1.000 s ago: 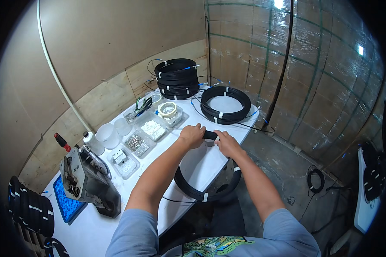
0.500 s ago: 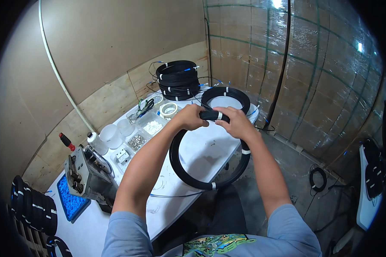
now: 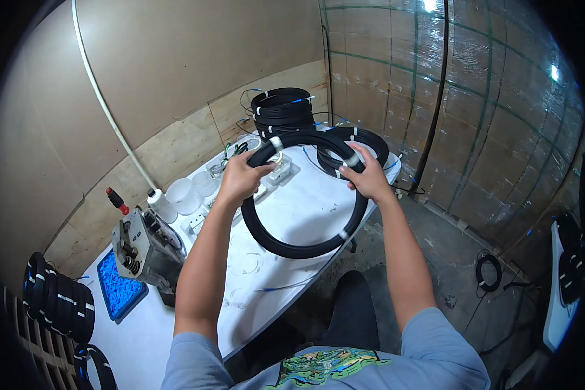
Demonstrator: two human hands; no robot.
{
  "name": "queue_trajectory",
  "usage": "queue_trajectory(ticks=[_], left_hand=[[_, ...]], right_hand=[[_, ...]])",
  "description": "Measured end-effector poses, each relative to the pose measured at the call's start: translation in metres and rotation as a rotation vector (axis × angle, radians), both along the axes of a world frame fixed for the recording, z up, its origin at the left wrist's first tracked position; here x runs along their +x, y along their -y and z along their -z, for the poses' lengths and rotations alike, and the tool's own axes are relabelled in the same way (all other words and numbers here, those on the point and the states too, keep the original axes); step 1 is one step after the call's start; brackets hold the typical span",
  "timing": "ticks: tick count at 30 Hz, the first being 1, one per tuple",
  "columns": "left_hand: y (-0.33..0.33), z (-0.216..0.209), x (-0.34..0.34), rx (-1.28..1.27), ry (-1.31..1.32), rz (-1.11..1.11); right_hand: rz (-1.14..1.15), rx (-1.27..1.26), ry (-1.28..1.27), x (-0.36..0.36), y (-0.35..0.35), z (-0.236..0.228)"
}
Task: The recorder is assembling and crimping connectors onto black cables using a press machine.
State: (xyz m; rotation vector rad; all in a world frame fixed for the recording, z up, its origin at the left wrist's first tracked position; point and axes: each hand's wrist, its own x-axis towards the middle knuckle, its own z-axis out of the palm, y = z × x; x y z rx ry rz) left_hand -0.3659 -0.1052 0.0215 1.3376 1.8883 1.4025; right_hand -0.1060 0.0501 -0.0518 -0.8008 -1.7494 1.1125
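Note:
A black cable coil [image 3: 287, 249] bound with white tape bands is held up over the table's front part, tilted toward me. My left hand [image 3: 240, 177] is closed round its upper left side, beside a white band. On the upper right, my right hand [image 3: 370, 178] grips the same coil by another band, with the thumb on the inner side. A thin cable end trails near the table edge below the ring. Just behind my right hand lies another black coil [image 3: 378, 144], partly covered by the held one.
Stacked black coils [image 3: 283, 117] stand at the table's far end. On the left are a bench machine [image 3: 151, 253], a blue tray [image 3: 118, 286] of small blue parts, a white bottle [image 3: 161, 205] and round tubs [image 3: 183, 195]. More coils [image 3: 58, 299] sit at far left.
My hands have moved apart, from close together at the coil's top to its upper left and right sides. The coil has turned, its lower edge rising. The view has shifted slightly.

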Motion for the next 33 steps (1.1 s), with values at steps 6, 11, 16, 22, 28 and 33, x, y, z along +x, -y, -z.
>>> queue_trajectory(ticks=[6, 11, 16, 22, 28, 33], left_hand=[[0.021, 0.059, -0.031, 0.074, 0.566, -0.181], [0.028, 0.131, -0.034, -0.058, 0.655, -0.255], [0.028, 0.196, -0.051, -0.485, -0.098, -0.254], [0.023, 0.206, -0.034, -0.553, -0.453, -0.279], [0.021, 0.207, -0.034, -0.439, -0.549, -0.311], [0.015, 0.203, -0.025, -0.473, -0.58, -0.271]], right_hand=[[-0.245, -0.454, -0.36, -0.017, 0.015, 0.05], [-0.084, -0.443, 0.065, -0.031, 0.002, 0.036], [-0.077, -0.373, 0.416, -0.045, -0.039, 0.097], [0.069, -0.091, 0.758, -0.048, -0.061, 0.134], [0.204, 0.407, 1.035, -0.059, -0.05, 0.12], [-0.017, 0.214, 0.86, -0.081, -0.092, 0.126]])
